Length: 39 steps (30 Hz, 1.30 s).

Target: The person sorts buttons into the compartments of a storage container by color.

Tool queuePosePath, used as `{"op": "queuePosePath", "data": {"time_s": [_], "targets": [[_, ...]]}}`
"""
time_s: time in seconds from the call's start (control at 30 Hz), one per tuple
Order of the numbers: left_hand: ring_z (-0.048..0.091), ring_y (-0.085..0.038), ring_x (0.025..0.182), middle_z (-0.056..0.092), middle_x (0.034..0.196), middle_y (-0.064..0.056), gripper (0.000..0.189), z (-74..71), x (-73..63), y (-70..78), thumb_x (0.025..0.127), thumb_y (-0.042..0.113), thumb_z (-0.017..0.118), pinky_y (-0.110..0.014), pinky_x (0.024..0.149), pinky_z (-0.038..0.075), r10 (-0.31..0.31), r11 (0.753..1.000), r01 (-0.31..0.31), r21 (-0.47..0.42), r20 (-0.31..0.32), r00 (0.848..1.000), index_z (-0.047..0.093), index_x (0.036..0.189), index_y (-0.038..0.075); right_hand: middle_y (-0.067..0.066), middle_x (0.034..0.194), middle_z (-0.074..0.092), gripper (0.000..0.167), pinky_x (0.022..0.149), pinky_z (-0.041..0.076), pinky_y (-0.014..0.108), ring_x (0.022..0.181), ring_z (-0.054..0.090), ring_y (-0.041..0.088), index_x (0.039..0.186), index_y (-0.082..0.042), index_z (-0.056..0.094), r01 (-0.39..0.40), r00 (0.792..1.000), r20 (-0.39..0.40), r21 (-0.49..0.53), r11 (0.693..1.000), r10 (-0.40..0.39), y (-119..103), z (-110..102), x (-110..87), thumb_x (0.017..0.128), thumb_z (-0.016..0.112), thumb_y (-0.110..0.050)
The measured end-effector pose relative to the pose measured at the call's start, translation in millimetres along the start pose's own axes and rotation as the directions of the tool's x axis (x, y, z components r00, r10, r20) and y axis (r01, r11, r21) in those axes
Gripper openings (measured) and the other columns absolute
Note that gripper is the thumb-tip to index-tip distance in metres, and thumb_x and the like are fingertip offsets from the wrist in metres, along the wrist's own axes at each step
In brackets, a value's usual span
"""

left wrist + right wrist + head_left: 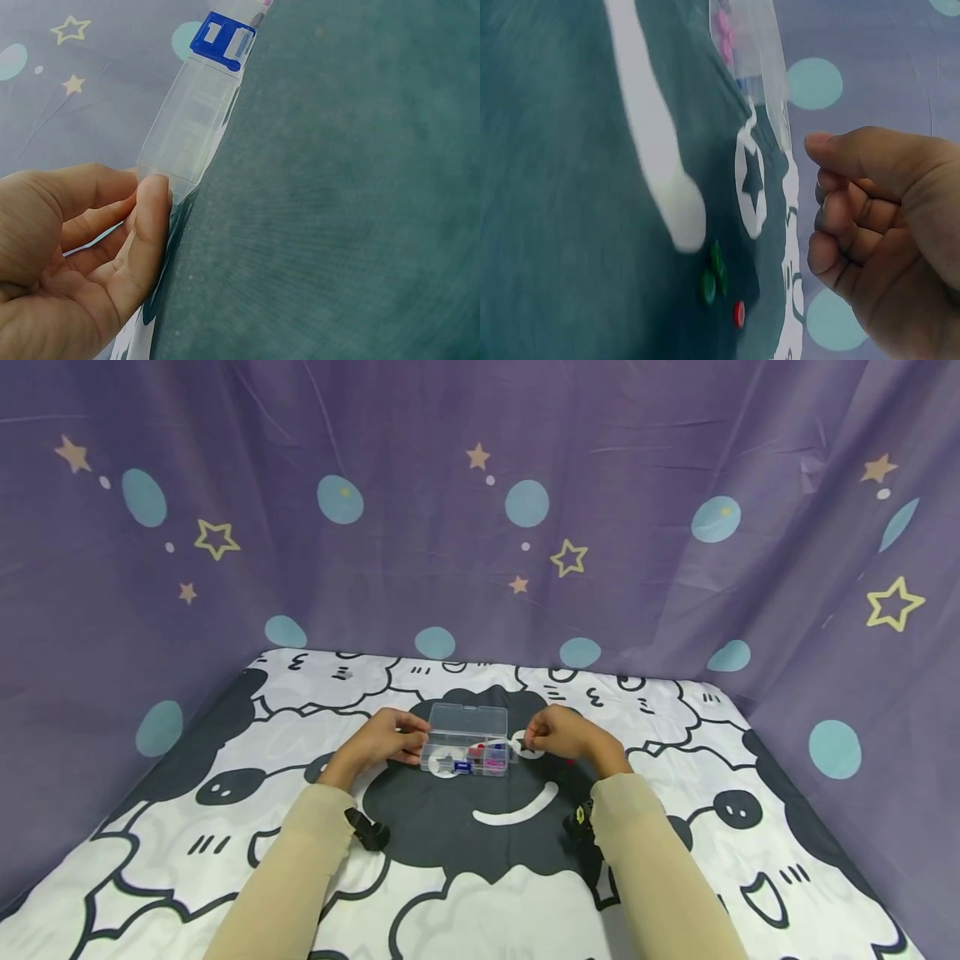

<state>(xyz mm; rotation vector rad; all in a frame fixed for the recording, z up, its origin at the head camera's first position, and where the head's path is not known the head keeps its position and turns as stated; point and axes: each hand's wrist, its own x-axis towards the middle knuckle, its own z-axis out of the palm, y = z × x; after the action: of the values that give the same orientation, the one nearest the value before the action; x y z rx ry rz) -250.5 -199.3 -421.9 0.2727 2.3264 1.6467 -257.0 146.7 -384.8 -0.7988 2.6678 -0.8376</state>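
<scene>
A clear plastic compartment box [463, 750] lies on the dark printed patch of the cloth, its lid [468, 719] raised at the back. My left hand [390, 737] grips the box's left end between thumb and fingers. A blue piece [223, 41] shows through the near wall; red and pink small pieces [495, 763] lie in the right-hand compartments. My right hand [561, 732] hovers just right of the box, its fingers curled and the thumb [847, 146] close to the index finger. I cannot tell whether something tiny sits between those tips.
On the dark cloth below the right hand lie small green pieces [712, 277] and one red piece [739, 313]. A cartoon-printed cloth [480, 910] covers the table. Behind it hangs a purple curtain [630, 585] with stars and dots.
</scene>
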Motion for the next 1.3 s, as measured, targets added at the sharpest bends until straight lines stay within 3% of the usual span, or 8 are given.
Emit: {"op": "queuePosePath", "data": {"time_s": [0.37,0.67,1.3], "targets": [[0.07,-0.023,0.078,0.061,0.109,-0.02,0.028,-1.9,-1.6,-3.5,0.101,0.001,0.063,-0.038,0.072,0.066,-0.005,1.0,0.005,0.003,-0.005,1.0,0.065,0.127,-0.008,0.001,0.08,0.069,0.008,0.063,0.052,0.027,0.067,0.058,0.011,0.093,-0.003,0.074,0.002,1.0,0.002,0.001,1.0,-0.002,23,-4,-18.0,0.098,0.068,-0.007],[0.07,-0.021,0.078,0.061,0.107,-0.019,0.029,-0.8,0.4,-4.3,0.1,0.0,0.063,-0.036,0.072,0.066,0.009,1.0,-0.009,0.0,0.005,1.0,0.064,0.127,-0.011,-0.002,0.084,0.071,0.007,0.073,0.055,0.03,0.077,0.063,0.011,0.093,-0.004,0.074,-0.007,1.0,0.011,0.003,1.0,0.007,39,-11,-32.4,0.097,0.069,-0.006],[0.069,-0.021,0.078,0.062,0.105,-0.019,0.029,1.1,3.7,-2.7,0.1,0.0,0.063,-0.037,0.071,0.066,0.003,1.0,-0.003,-0.003,-0.002,1.0,0.064,0.127,-0.01,0.001,0.081,0.071,0.006,0.067,0.052,0.026,0.072,0.059,0.01,0.091,-0.003,0.072,-0.047,0.997,0.063,-0.005,0.999,0.047,56,-15,-33.4,0.087,0.075,0.001]]}}
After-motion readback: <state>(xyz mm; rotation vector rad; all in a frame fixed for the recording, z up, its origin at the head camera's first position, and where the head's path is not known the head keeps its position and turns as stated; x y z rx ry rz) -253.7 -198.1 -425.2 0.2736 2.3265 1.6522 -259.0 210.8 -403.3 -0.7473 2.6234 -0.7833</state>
